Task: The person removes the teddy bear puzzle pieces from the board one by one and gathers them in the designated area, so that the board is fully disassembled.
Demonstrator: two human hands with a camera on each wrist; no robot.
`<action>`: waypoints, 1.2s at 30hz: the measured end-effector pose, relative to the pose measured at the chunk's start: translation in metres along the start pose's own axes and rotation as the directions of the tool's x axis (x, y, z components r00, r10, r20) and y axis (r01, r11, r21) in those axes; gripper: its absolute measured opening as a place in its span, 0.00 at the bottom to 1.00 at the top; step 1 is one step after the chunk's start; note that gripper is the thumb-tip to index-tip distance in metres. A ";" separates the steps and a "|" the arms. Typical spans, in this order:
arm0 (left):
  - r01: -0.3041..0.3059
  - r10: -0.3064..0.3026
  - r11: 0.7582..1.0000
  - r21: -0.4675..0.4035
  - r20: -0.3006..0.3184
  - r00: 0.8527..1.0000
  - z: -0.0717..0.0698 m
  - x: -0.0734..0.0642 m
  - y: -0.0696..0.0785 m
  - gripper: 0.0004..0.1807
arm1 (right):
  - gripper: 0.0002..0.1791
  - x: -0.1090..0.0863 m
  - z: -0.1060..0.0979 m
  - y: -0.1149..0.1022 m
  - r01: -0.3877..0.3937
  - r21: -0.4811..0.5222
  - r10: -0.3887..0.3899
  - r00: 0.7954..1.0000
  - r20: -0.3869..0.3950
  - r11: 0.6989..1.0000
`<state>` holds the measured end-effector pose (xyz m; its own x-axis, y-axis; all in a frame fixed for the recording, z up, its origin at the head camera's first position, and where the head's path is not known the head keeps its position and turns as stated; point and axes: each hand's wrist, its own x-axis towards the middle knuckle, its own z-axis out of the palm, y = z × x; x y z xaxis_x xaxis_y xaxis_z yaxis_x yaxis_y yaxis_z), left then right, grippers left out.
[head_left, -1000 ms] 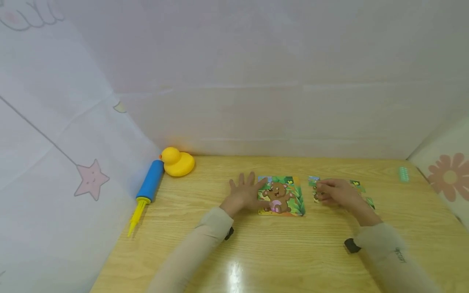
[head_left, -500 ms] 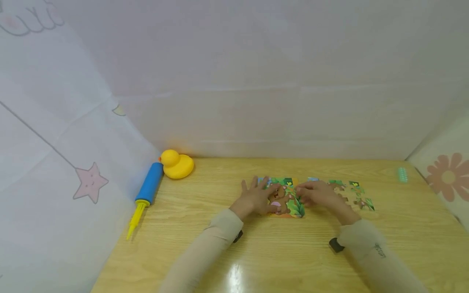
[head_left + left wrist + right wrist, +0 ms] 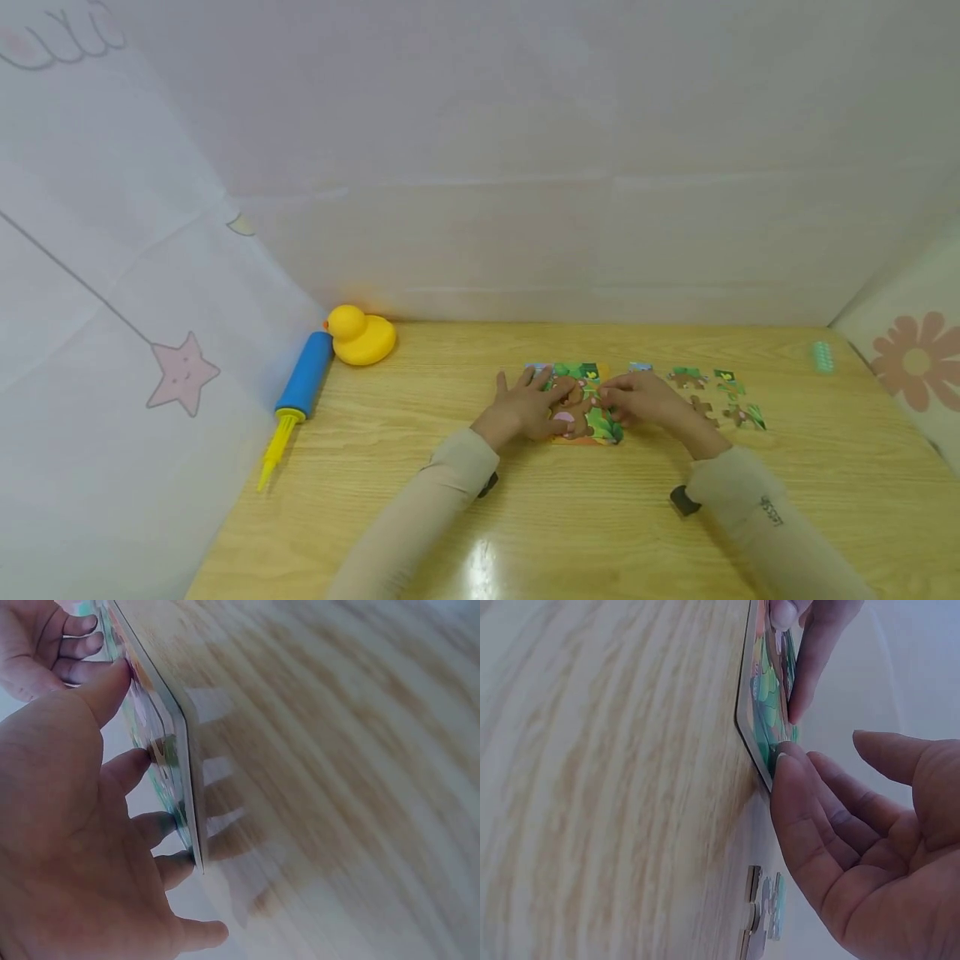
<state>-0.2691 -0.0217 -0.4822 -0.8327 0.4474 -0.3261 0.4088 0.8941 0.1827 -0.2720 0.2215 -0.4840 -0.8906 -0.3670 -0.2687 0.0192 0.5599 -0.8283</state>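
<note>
A puzzle board (image 3: pixel 607 427) printed with a brown bear lies on the wooden table. My left hand (image 3: pixel 522 411) spreads over its left part, covering much of the bear. The left wrist view shows fingers (image 3: pixel 127 769) of this hand reaching the board's edge. At the board's right edge is my right hand (image 3: pixel 639 397), its thumb and finger pinched together there. In the right wrist view the right fingertips (image 3: pixel 787 761) overlap the board's corner; I cannot tell whether a loose piece is between them. Puzzle pieces (image 3: pixel 742 416) with bear and leaf parts lie to the right.
On the left are a yellow toy duck (image 3: pixel 363 337) and a blue and yellow hand pump (image 3: pixel 306 377). A small pale green object (image 3: pixel 823 357) lies near the table's right back corner. Printed cloth (image 3: pixel 480 250) walls stand behind and beside the table (image 3: pixel 420 392).
My right hand has moved left from the loose puzzle pieces to the board's right edge. My left hand has slid a little to the right across the board.
</note>
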 end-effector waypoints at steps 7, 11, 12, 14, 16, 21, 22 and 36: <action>0.017 -0.017 1.000 0.015 0.004 1.000 0.001 0.001 0.000 0.40 | 0.23 0.000 0.000 0.001 -0.008 -0.017 0.008 1.000 0.013 1.000; 0.015 -0.015 1.000 0.001 0.004 1.000 0.002 0.002 -0.001 0.40 | 0.23 0.002 0.002 0.001 -0.026 -0.010 0.026 1.000 0.017 1.000; 0.013 -0.013 1.000 -0.003 0.004 1.000 0.002 0.002 -0.001 0.40 | 0.22 0.002 0.002 0.000 -0.032 -0.005 0.032 0.999 0.016 0.999; 0.012 -0.012 1.000 -0.006 0.005 1.000 0.001 0.002 -0.001 0.40 | 0.22 0.002 0.003 0.000 -0.041 0.000 0.041 0.999 0.012 0.999; 0.012 -0.012 1.000 -0.008 0.008 1.000 0.000 0.000 0.000 0.40 | 0.22 0.002 0.004 0.001 -0.038 -0.004 0.038 0.999 0.010 0.999; 0.020 -0.020 1.000 -0.001 0.017 1.000 -0.002 -0.003 0.001 0.40 | 0.20 0.002 0.006 0.001 -0.041 -0.029 0.041 0.999 -0.003 0.999; 0.021 -0.021 1.000 -0.001 0.019 1.000 -0.002 -0.003 0.001 0.40 | 0.19 0.002 0.007 0.000 -0.043 -0.036 0.043 0.999 -0.005 0.998; 0.027 -0.027 1.000 -0.006 0.023 0.999 -0.004 -0.003 0.002 0.40 | 0.18 0.005 0.011 0.000 -0.050 -0.111 0.047 0.998 -0.033 0.993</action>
<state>-0.2666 -0.0212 -0.4774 -0.8350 0.4231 -0.3519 0.3837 0.9060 0.1790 -0.2717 0.2111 -0.4906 -0.9032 -0.3157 -0.2908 0.0132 0.6568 -0.7539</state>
